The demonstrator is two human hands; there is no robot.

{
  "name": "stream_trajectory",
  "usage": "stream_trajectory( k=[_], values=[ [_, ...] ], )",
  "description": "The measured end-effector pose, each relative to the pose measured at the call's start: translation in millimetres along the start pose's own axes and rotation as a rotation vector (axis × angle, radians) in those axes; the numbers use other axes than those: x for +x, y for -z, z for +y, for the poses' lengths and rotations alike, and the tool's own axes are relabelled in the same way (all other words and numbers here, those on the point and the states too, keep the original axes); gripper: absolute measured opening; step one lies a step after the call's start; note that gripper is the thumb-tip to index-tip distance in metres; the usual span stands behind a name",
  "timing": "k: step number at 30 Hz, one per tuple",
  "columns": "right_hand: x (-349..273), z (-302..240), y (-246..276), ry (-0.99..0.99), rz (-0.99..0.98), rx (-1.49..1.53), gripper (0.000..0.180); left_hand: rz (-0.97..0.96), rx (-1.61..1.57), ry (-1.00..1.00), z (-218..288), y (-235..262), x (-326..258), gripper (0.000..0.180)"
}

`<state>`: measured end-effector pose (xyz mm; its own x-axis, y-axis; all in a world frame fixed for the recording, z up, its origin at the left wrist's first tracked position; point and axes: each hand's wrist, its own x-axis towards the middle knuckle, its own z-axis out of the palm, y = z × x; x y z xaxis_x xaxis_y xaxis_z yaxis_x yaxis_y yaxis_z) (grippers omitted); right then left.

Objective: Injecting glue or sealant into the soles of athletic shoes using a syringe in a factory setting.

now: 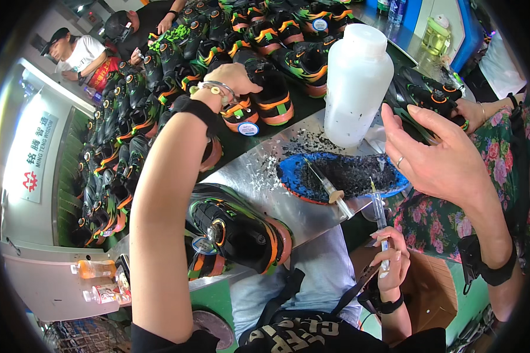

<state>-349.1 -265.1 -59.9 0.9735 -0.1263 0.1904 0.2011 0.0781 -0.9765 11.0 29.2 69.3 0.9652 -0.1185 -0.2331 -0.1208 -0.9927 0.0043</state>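
My left hand (235,81) reaches out over the rows of shoes, its fingers closed at the collar of a black shoe (271,97) with an orange and green heel; the fingertips are partly hidden. My right hand (392,262), low on the right, grips a clear syringe (378,206) with its needle pointing up and away. A second syringe (334,195) with a tan hub lies across a blue sole-shaped piece (294,176) covered in black residue. On the near side of the metal table rests a black, green and orange shoe (241,232).
A white plastic bottle (359,82) stands behind the blue piece. A co-worker's open hand (439,162) hovers at the right; their other hand (471,115) is by black shoes. Black scraps (312,141) litter the metal tabletop (294,220). Two people (88,56) are at the far left.
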Motion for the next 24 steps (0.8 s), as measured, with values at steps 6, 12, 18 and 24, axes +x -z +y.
stream_trajectory(
  k=[6,12,18,24],
  values=[
    [22.5,-28.1,-18.9,0.007,0.083,0.07,0.049,0.063,0.102,-0.09,-2.1,36.3,-27.4,0.02],
    [119.7,-97.3,-10.4,-0.683,0.292,0.974,0.028,0.518,-0.156,-0.322,39.9,24.8,-10.7,0.019],
    [182.6,-168.6,-32.8,-1.569,0.45,2.063,0.025,0.427,-0.146,-0.646,78.0,18.4,47.9,0.042],
    [183.0,-169.7,-37.4,-1.565,0.501,2.092,0.021,0.402,0.279,-0.733,121.2,19.0,78.1,0.047]
  ],
)
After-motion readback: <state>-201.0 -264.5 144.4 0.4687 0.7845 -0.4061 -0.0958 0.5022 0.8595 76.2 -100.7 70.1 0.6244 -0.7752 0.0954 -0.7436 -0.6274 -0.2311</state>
